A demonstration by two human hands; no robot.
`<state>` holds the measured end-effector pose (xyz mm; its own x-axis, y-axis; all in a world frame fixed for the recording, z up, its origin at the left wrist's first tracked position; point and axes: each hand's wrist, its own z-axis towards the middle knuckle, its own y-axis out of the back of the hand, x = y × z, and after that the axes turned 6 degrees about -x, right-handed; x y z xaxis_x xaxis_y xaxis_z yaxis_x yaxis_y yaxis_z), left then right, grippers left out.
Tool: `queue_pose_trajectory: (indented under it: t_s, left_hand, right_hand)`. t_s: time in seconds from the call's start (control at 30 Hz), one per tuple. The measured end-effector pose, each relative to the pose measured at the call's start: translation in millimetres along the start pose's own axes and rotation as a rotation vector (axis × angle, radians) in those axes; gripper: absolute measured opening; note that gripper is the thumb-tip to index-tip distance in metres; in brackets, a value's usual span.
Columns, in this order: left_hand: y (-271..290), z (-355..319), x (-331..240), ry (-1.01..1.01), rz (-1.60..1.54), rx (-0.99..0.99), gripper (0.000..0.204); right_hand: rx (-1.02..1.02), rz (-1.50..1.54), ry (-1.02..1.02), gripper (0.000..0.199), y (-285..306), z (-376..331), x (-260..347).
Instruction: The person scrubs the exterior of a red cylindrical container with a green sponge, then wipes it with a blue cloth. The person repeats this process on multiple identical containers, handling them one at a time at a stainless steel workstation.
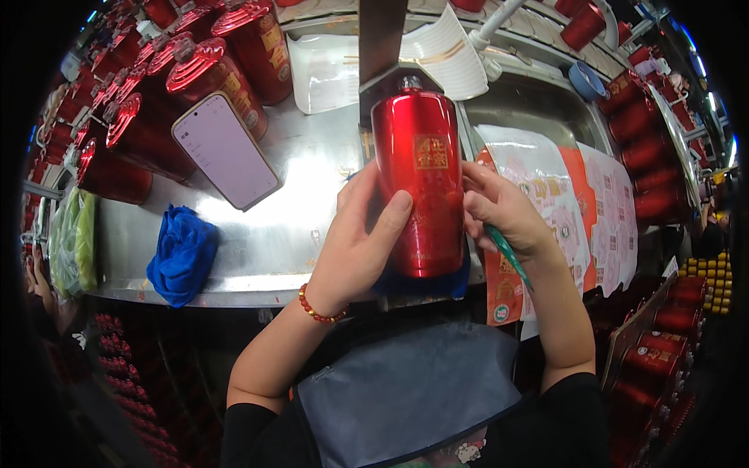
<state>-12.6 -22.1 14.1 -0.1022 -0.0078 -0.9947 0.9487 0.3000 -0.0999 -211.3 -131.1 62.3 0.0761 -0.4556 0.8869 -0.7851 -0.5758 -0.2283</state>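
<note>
A glossy red bottle [427,226] with a gold square emblem lies along the metal bench in front of me, its clear stopper pointing away. My left hand [353,243] is closed around its left side, thumb across the front. My right hand [505,209] has its fingers curled at the bottle's right edge. Tucked in that hand is a slim green pointed tool [509,256], its tip toward my wrist; its exact kind is unclear. Part of a blue cloth [459,285] shows beneath the bottle's base. The bottle hides some of my fingertips.
Several red bottles [204,72] crowd the left, with a phone [226,150] leaning against them. A crumpled blue cloth [181,256] lies near the front edge. Printed sticker sheets [612,210] spread at right. A metal post [381,35] rises behind the bottle.
</note>
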Motion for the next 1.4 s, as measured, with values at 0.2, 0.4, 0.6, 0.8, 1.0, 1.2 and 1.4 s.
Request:
queue_pose_trajectory:
  t_s: [0.2,0.4,0.6,0.8,1.0,1.2,1.4]
  left_hand:
    - [-11.6,26.6,-26.2,0.048,-0.118,0.006,0.065]
    - [-16.0,31.1,-24.1,0.027,-0.142,-0.03,0.058]
    - [-13.2,31.0,-20.7,0.011,-0.097,-0.022,0.057]
    - [-12.2,34.7,-22.0,0.045,-0.058,-0.042,0.056]
    - [-13.5,34.9,-21.5,0.033,-0.121,-0.042,0.054]
    - [-3.0,28.0,-11.3,0.001,-0.025,-0.083,0.064]
    - [11.4,1.3,17.2,-0.032,0.038,-0.01,0.069]
  right_hand:
    - [-0.018,-0.036,-0.031,0.074,-4.1,0.6,5.8]
    - [-0.025,-0.03,-0.022,0.071,-6.4,1.8,6.7]
    - [0.004,0.0,-0.024,0.071,-0.2,0.6,4.6]
    - [-0.005,-0.038,0.039,0.079,-6.6,0.5,2.1]
    - [0.01,-0.059,0.051,0.084,-4.4,5.0,-0.2]
    - [0.056,0.025,-0.021,0.078,12.1,3.3,-1.3]
    - [0.003,-0.032,-0.017,0.068,6.3,-1.6,-4.1]
